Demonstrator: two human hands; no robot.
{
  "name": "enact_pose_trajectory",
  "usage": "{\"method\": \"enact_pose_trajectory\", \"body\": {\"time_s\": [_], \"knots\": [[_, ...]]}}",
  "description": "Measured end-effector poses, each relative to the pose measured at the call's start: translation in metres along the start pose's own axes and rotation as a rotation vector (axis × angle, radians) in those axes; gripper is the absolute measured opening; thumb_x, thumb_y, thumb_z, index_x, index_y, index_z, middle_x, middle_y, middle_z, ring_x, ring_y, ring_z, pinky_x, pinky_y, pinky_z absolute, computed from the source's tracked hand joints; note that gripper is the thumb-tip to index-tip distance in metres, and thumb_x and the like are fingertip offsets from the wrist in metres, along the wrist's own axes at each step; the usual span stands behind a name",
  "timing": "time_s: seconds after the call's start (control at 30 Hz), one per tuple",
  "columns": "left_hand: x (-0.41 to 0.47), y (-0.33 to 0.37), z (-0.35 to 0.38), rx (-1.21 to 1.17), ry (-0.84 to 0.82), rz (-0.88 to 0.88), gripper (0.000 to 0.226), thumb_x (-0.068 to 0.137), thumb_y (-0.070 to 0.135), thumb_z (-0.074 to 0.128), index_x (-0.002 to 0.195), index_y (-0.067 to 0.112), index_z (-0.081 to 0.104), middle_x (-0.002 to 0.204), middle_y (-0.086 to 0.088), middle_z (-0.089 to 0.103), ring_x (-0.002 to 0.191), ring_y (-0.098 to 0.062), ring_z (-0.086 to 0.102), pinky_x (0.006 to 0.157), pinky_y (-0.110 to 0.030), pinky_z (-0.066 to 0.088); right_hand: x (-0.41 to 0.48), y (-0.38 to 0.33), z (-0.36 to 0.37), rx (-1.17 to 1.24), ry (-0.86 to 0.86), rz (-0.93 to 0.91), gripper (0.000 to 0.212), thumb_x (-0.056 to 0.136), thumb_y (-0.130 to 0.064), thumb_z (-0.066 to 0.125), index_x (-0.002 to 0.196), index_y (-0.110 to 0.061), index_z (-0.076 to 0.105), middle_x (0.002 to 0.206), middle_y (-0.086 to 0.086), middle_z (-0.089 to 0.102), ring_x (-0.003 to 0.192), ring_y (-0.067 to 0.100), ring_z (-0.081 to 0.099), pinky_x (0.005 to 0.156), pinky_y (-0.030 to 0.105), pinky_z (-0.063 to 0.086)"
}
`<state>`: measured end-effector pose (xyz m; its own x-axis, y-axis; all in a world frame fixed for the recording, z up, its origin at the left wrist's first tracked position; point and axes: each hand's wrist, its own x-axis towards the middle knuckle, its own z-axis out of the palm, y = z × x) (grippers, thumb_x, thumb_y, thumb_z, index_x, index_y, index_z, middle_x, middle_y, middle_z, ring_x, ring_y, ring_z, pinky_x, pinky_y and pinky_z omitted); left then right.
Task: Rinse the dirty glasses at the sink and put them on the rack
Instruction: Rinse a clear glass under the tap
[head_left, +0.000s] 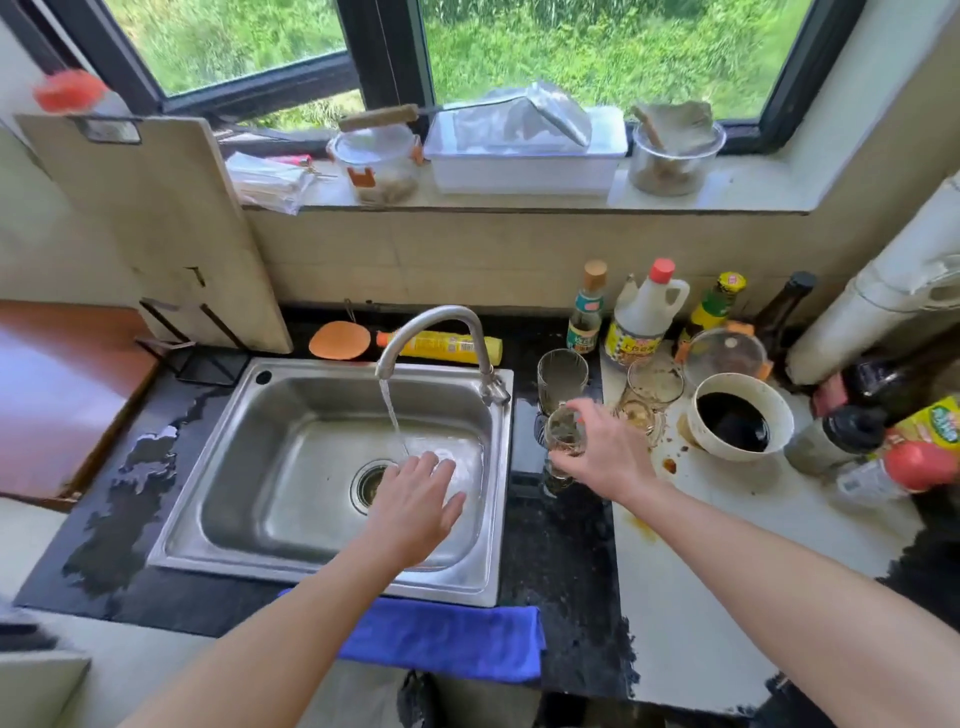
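Grips a dirty glass (563, 434) upright in the curled right hand (608, 452), near and to the right of the left hand (415, 499), spread open and empty by the running water (392, 415), so probably needs a short move left.

Red-capped bottle (70, 93) at 10 o'clock is just a blur. Right hand (608, 452) covers a good part of the glass (562, 435) it's gripping. Bottles (932, 425) at 3 o'clock get cut off by the edge, labels unreadable. A forearm hides some of the blue cloth (457, 639) at 6 o'clock.
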<state>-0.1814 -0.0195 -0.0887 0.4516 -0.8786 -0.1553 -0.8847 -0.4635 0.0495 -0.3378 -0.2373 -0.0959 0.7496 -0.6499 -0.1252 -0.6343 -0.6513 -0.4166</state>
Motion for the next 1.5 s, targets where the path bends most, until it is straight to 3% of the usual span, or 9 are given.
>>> {"method": "enact_pose_trajectory", "body": {"time_s": [0.23, 0.37, 0.63, 0.83, 1.0, 1.13, 1.27, 1.4, 1.5], "knots": [[0.008, -0.061, 0.01, -0.033, -0.073, -0.006, 0.061, 0.084, 0.054, 0.022, 0.115, 0.017, 0.059, 0.105, -0.003, 0.061, 0.095, -0.028, 0.059, 0.078, -0.04, 0.048, 0.016, -0.083, 0.016, 0.173, 0.005, -0.117, 0.067, 0.077, -0.049, 0.076, 0.132, -0.025, 0.047, 0.118, -0.007, 0.061, 0.092, 0.011, 0.058, 0.085, 0.031, 0.05], [0.01, -0.11, 0.018, -0.056, -0.129, -0.001, 0.043, 0.094, 0.051, 0.038, 0.121, 0.02, 0.052, 0.114, -0.002, 0.056, 0.107, -0.026, 0.054, 0.086, -0.039, 0.043, 0.037, -0.138, 0.048, 0.227, -0.025, -0.099, 0.068, 0.076, -0.049, 0.077, 0.132, -0.023, 0.047, 0.116, -0.008, 0.061, 0.093, 0.008, 0.056, 0.086, 0.029, 0.049], [0.022, -0.195, 0.041, -0.131, -0.206, 0.046, 0.04, 0.097, 0.045, 0.039, 0.125, 0.018, 0.046, 0.121, -0.005, 0.05, 0.111, -0.027, 0.048, 0.092, -0.039, 0.039, 0.082, -0.215, 0.12, 0.253, -0.111, 0.129, 0.059, 0.072, -0.052, 0.078, 0.116, -0.025, 0.048, 0.102, -0.007, 0.061, 0.09, 0.015, 0.061, 0.082, 0.038, 0.052], [0.04, -0.21, 0.065, -0.203, -0.271, 0.141, 0.045, 0.097, 0.044, 0.041, 0.133, 0.018, 0.041, 0.131, -0.006, 0.048, 0.121, -0.027, 0.044, 0.095, -0.039, 0.037, 0.083, -0.227, 0.144, 0.356, -0.074, 0.34, 0.061, 0.069, -0.054, 0.079, 0.115, -0.028, 0.049, 0.093, -0.008, 0.059, 0.086, 0.016, 0.061, 0.079, 0.04, 0.053], [0.051, -0.203, 0.08, -0.415, -0.294, 0.12, 0.055, 0.09, 0.043, 0.052, 0.137, 0.019, 0.038, 0.132, -0.005, 0.052, 0.124, -0.027, 0.044, 0.1, -0.039, 0.036, 0.085, -0.233, 0.142, 0.493, -0.034, 0.51, 0.06, 0.069, -0.052, 0.082, 0.114, -0.027, 0.05, 0.091, -0.008, 0.061, 0.088, 0.014, 0.061, 0.084, 0.037, 0.052], [0.059, -0.193, 0.078, -0.609, -0.228, 0.034, 0.044, 0.083, 0.039, 0.059, 0.119, 0.018, 0.048, 0.107, -0.002, 0.06, 0.106, -0.026, 0.05, 0.089, -0.038, 0.041, 0.092, -0.236, 0.137, 0.634, -0.073, 0.585, 0.066, 0.059, -0.062, 0.078, 0.11, -0.03, 0.05, 0.095, -0.004, 0.064, 0.087, 0.017, 0.068, 0.083, 0.045, 0.057], [0.067, -0.186, 0.075, -0.725, -0.203, -0.064, 0.024, 0.079, 0.027, 0.063, 0.09, 0.018, 0.043, 0.079, -0.001, 0.059, 0.09, -0.024, 0.048, 0.077, -0.037, 0.042, 0.096, -0.237, 0.123, 0.736, -0.158, 0.621, 0.047, 0.076, -0.045, 0.08, 0.11, -0.022, 0.055, 0.091, 0.002, 0.069, 0.077, 0.02, 0.072, 0.07, 0.039, 0.06], [0.076, -0.187, 0.071, -0.737, -0.253, -0.056, 0.021, 0.076, 0.029, 0.067, 0.08, 0.022, 0.048, 0.068, 0.005, 0.057, 0.079, -0.021, 0.053, 0.072, -0.036, 0.046, 0.093, -0.22, 0.109, 0.781, -0.287, 0.519, 0.056, 0.084, -0.038, 0.076, 0.132, -0.026, 0.052, 0.123, 0.002, 0.059, 0.103, 0.019, 0.066, 0.07, 0.033, 0.06], [0.082, -0.188, 0.065, -0.711, -0.273, -0.028, 0.026, 0.075, 0.033, 0.07, 0.067, 0.026, 0.046, 0.062, 0.01, 0.052, 0.07, -0.018, 0.051, 0.063, -0.031, 0.039, 0.095, -0.212, 0.098, 0.815, -0.339, 0.455, 0.063, 0.082, -0.028, 0.079, 0.139, -0.026, 0.051, 0.127, 0.003, 0.059, 0.108, 0.021, 0.064, 0.073, 0.033, 0.059]]}}
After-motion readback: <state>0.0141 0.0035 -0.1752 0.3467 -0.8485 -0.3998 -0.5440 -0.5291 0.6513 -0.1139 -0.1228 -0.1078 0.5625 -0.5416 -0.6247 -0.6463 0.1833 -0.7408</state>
